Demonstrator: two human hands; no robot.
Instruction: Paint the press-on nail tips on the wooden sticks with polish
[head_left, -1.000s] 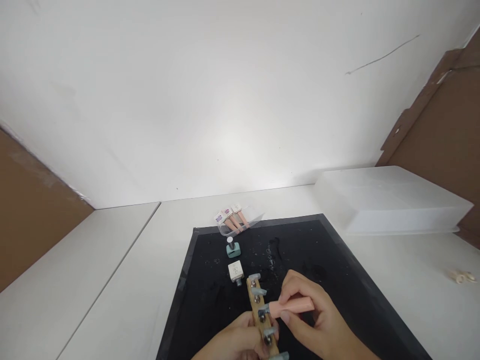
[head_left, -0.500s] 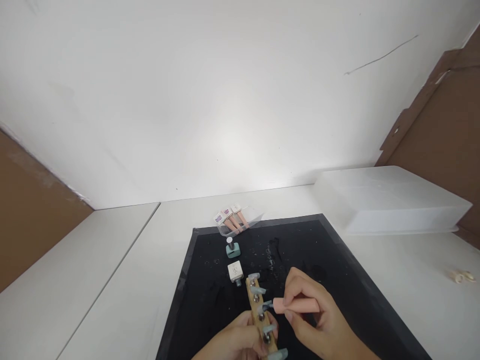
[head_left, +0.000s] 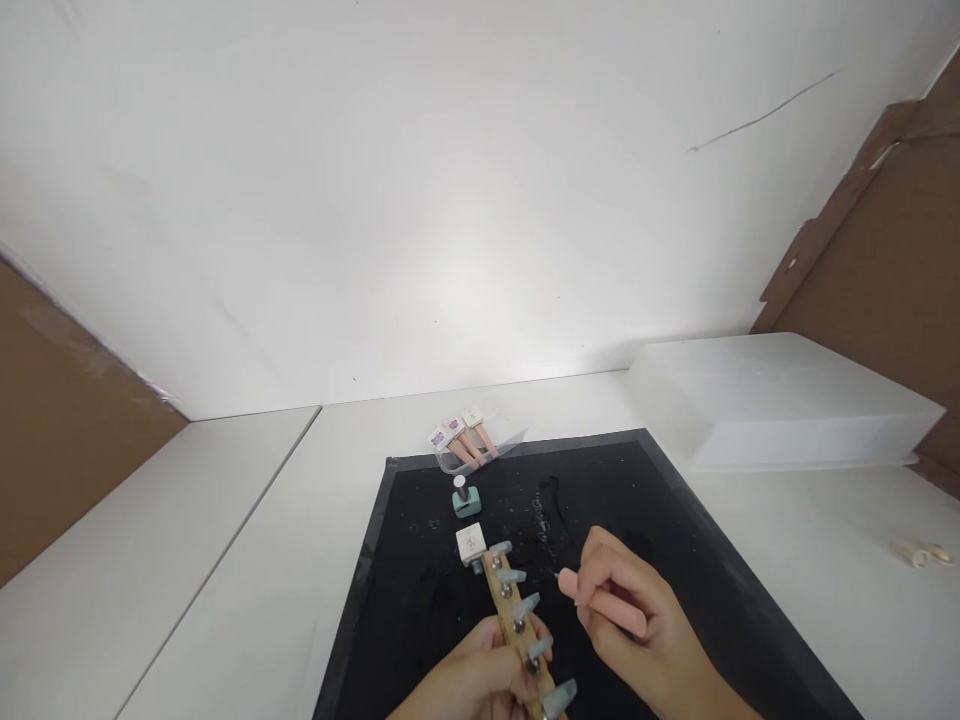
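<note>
Item: wooden stick (head_left: pixel 512 620) carrying a row of grey-blue nail tips (head_left: pixel 525 606) on small metal studs, held low over the black mat (head_left: pixel 420 600).

Change: a second ago the pink brush handle (head_left: pixel 604 602) lay across the middle tip, its end touching; now it is drawn back to the right, its fine point clear of the stick with a gap between. The stick has tilted slightly, its far end now just beside the white bottle (head_left: pixel 471 542). Judged: one stroke on a tip is finished and the brush lifted off.

Hands: left hand (head_left: pixel 469 685), fingers closed around the stick's near end. Right hand (head_left: pixel 637 640), fingers pinched shut on the brush handle.

Appearance: five tips visible, angled upward, glossy, evenly coloured.

Nearby: teal bottle (head_left: pixel 465 497), clear tray of pink tubes (head_left: pixel 469 445), white lidded box (head_left: pixel 780 400) on the bench (head_left: pixel 247 560).
</note>
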